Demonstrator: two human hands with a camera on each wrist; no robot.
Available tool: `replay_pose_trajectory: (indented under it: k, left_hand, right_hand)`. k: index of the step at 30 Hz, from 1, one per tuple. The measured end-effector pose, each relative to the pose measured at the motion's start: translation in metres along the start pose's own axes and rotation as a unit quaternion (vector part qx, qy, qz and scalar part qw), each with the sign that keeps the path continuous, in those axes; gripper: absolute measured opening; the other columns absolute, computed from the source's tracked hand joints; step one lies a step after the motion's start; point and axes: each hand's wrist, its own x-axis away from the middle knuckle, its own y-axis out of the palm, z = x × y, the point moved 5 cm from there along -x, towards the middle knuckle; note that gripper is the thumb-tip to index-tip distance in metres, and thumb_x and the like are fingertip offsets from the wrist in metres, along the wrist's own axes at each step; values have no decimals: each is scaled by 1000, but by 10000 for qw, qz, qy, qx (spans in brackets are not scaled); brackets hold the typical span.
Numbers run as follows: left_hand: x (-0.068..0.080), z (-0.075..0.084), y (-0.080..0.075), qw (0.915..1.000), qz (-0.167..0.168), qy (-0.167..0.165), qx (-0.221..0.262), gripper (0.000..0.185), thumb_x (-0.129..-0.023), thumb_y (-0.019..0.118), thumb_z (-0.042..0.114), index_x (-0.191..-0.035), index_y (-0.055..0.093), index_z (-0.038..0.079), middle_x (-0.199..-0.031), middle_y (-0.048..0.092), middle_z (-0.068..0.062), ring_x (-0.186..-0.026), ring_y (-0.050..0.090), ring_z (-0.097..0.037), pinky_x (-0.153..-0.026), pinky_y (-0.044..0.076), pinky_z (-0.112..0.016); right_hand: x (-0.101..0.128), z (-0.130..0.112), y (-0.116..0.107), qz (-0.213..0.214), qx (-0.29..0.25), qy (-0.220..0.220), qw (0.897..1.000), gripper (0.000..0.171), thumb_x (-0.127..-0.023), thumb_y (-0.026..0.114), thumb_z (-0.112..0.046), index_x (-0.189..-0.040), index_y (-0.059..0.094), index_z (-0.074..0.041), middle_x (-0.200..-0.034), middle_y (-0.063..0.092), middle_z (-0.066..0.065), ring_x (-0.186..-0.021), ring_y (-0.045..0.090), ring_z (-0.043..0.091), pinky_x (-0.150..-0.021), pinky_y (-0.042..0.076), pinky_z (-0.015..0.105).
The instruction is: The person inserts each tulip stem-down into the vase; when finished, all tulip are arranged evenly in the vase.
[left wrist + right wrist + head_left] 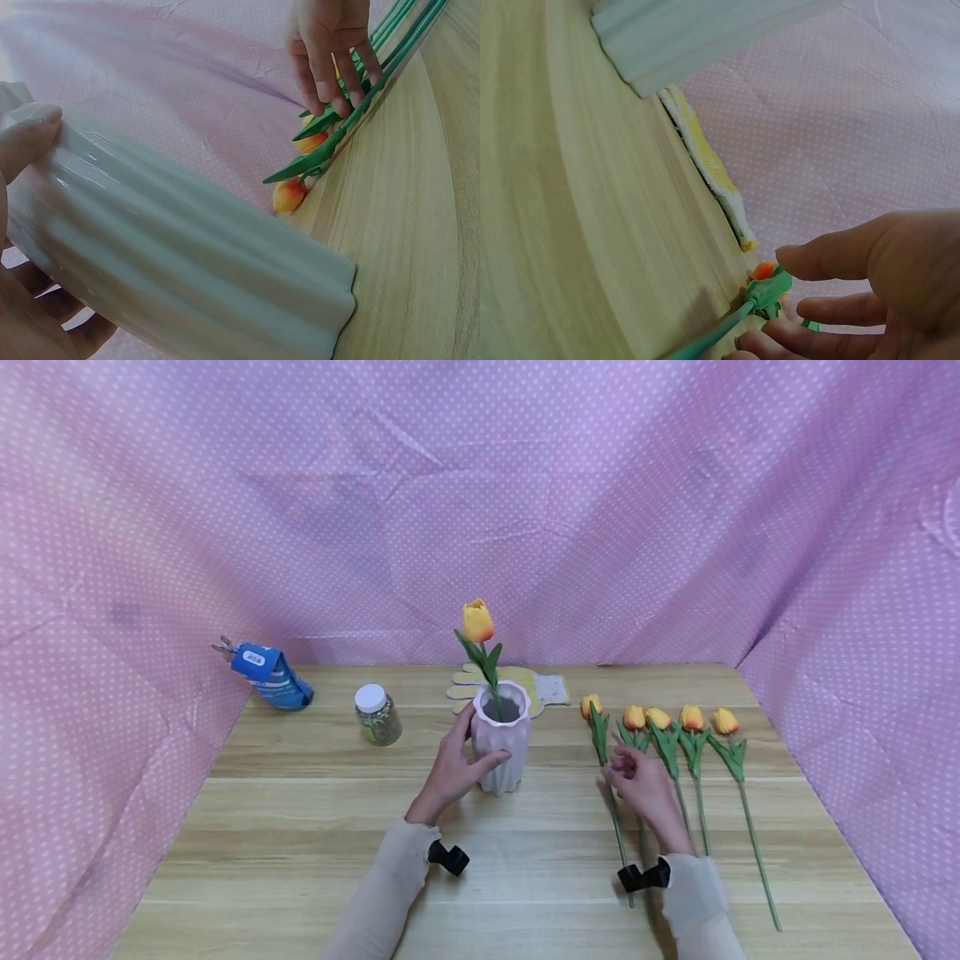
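Observation:
A white fluted vase [514,743] stands upright on the table, with one orange-yellow tulip [477,622] in it. My left hand [450,772] holds the vase from the left side, thumb across its front and fingers round the far side. Over on the right, my right hand [647,785] hovers beside the stem of the leftmost lying tulip [599,735]. In the right wrist view, its thumb and fingers are apart near the green leaves [769,291]. Several more tulips [692,720] lie side by side, their stems partly hidden by the right hand and forearm.
Behind the vase lies a yellow and white work glove [552,687]. To the left stand a white-lidded jar [379,718] and a blue folded bag [273,675] clipped at its top. A pink dotted cloth [480,510] hangs along the wooden table's [300,860] back and sides.

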Motion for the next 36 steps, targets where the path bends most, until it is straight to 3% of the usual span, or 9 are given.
replay_pose_trajectory:
  k: [9, 12, 14, 16, 21, 25, 28, 31, 36]
  left_hand:
    - [0, 0, 1, 10000, -28, -30, 23, 83, -83, 76, 27, -151, 28, 28, -150, 43, 1, -139, 42, -24, -115, 35, -54]
    - [0, 0, 1, 10000, -33, -15, 31, 83, -83, 76, 27, -151, 28, 28, -150, 43, 1, -139, 42, -24, -115, 35, -55]
    - [0, 0, 1, 10000, -37, 19, 46, 83, -83, 76, 27, -151, 28, 28, -150, 43, 1, -139, 43, -24, -115, 35, -55]
    - [0, -1, 1, 9999, -43, 80, 60, 83, -84, 75, 26, -151, 27, 28, -150, 43, 1, -138, 43, -24, -115, 35, -55]
    - [0, -3, 1, 9998, -52, 159, 96, 83, -84, 75, 26, -151, 26, 29, -150, 42, 2, -138, 43, -23, -114, 36, -55]
    - [0, -3, 1, 9998, -42, 155, 93, 83, -84, 75, 27, -151, 26, 30, -151, 42, 3, -139, 43, -23, -114, 36, -55]
    - [0, -2, 1, 9998, -44, 153, 75, 83, -84, 76, 27, -151, 26, 30, -151, 42, 2, -138, 43, -24, -114, 36, -55]
    - [0, -1, 1, 9998, -41, 164, 70, 83, -84, 75, 27, -151, 26, 28, -151, 42, 1, -138, 43, -24, -114, 37, -55]
    - [0, -1, 0, 9997, -10, 220, 85, 83, -84, 75, 28, -151, 27, 28, -150, 43, 0, -138, 43, -25, -113, 37, -56]
  right_hand:
    - [4, -1, 7, -179, 258, 240, 9992, 55, -91, 62, -20, -134, 47, 11, -112, 65, 23, -103, 66, 33, -71, 58, 30]
    - [5, -3, 8, -134, 477, 170, 9986, 35, -90, 63, -20, -113, 59, 5, -94, 65, 15, -85, 64, 25, -62, 53, 27]
    - [5, -4, 9, -94, 585, 101, 9982, 21, -89, 64, -20, -93, 59, 0, -79, 58, 8, -71, 56, 19, -55, 45, 24]
    - [5, -6, 11, -104, 698, 43, 9975, 22, -89, 64, -20, -79, 51, -6, -68, 47, 2, -61, 45, 15, -51, 36, 23]
    - [7, -7, 14, -197, 855, 4, 9961, 36, -90, 65, -23, -67, 40, -10, -58, 32, -3, -53, 33, 13, -48, 29, 24]
    - [7, -6, 17, -163, 1020, 52, 9946, 32, -89, 66, -26, -69, 48, -8, -60, 35, -1, -56, 35, 15, -50, 29, 26]
    - [6, -4, 17, -23, 1196, 122, 9927, 26, -88, 67, -26, -84, 63, 0, -69, 52, 8, -65, 47, 20, -54, 38, 30]
    - [4, -4, 17, 154, 1322, 178, 9909, 28, -88, 68, -23, -98, 68, 3, -85, 65, 16, -76, 59, 25, -61, 48, 36]
    - [-1, -4, 18, 269, 1471, 250, 9884, 18, -88, 67, -19, -91, 69, -2, -86, 70, 14, -76, 63, 25, -58, 48, 36]
